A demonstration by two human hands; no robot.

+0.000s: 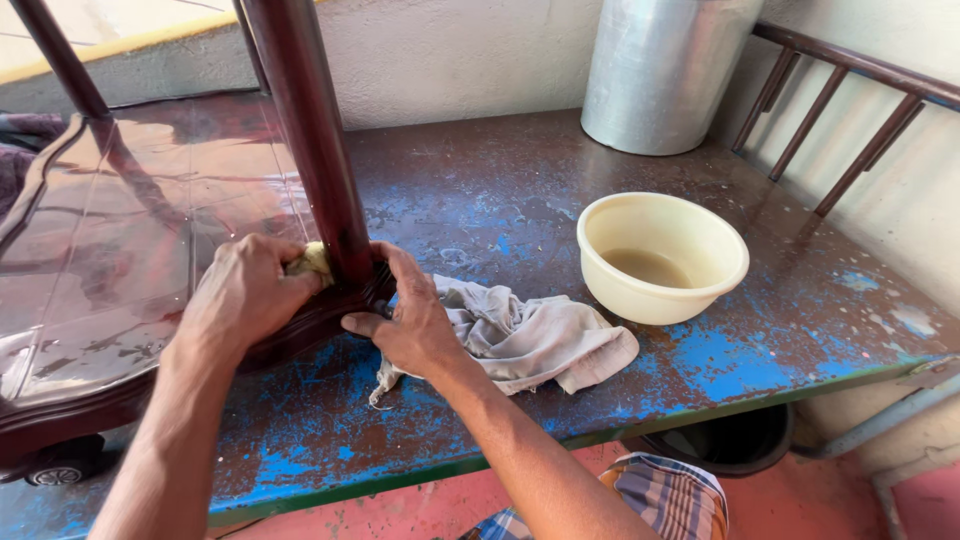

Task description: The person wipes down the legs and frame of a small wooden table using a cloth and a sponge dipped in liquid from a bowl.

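Yellowish sponge (312, 261) sits pinched in the curled fingers of the left hand (245, 293), pressed against the base of a dark wooden leg (318, 150). Right hand (410, 320) braces that base, fingers spread, beside a grey rag (525, 340). Nearby stands a cream bowl (662, 256) on the worn blue table (760, 350).
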